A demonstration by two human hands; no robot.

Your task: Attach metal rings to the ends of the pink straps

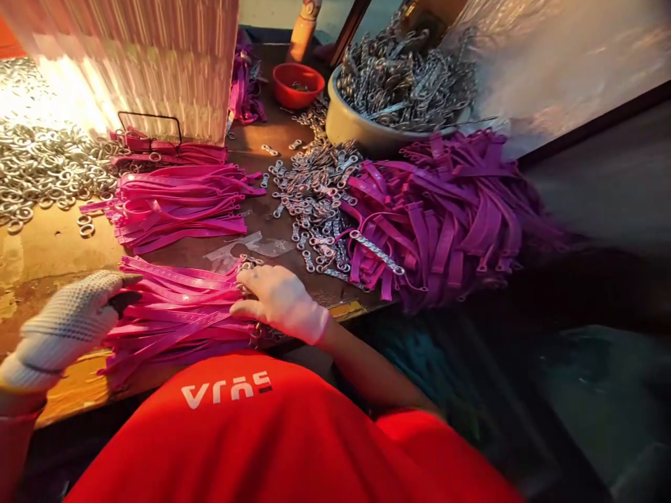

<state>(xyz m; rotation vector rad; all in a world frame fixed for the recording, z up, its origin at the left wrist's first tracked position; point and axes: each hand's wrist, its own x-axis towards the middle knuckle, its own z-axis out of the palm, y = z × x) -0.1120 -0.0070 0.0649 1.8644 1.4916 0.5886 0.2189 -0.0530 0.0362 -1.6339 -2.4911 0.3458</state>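
Fingers of white-gloved left hand [70, 321] and right hand [280, 297] are parted. Glossy flat pink straps [181, 300] are being handled; light contact is called for.

A brown table [49, 241], worn yellowish along the near edge. Carries loose metal rings [52, 164] at left and, right of them, pink straps in rows, with a near bundle of pink straps [183, 314] by the edge. Holds plastic scraps [254, 244] mid-table, a scatter of small metal links [314, 192] beyond, a heap of purple straps [445, 216] at right, and, farther off, a red bowl [298, 87] beside a beige tub [349, 126].
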